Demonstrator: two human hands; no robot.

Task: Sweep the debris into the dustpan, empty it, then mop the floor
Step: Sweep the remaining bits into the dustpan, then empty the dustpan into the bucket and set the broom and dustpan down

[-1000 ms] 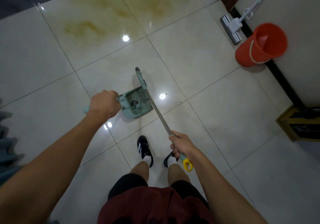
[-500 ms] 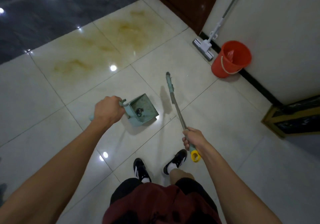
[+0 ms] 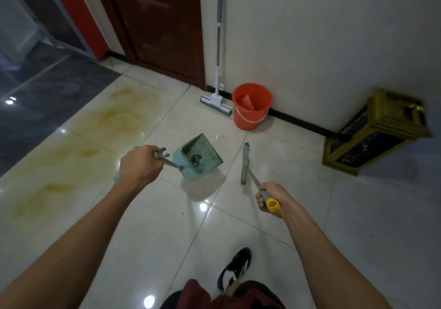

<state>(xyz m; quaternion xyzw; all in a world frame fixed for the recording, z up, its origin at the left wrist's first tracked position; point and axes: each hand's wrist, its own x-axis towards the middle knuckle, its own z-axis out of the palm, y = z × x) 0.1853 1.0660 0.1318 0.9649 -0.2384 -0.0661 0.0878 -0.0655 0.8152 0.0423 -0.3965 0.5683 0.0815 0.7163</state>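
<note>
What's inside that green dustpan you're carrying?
The dustpan, held by the left hand, holds a small dark clump of debris near its comb teeth. What the clump is made of is too small to tell; the rest of the pan looks only smudged.

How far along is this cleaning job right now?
Sweeping looks done: dark debris sits in the dustpan, which the left hand holds off the floor. The right hand holds the broom. Emptying seems next, perhaps into the gold-framed bin. Mopping is left: the mop leans on the wall beside the orange bucket, and yellow stains remain.
</note>
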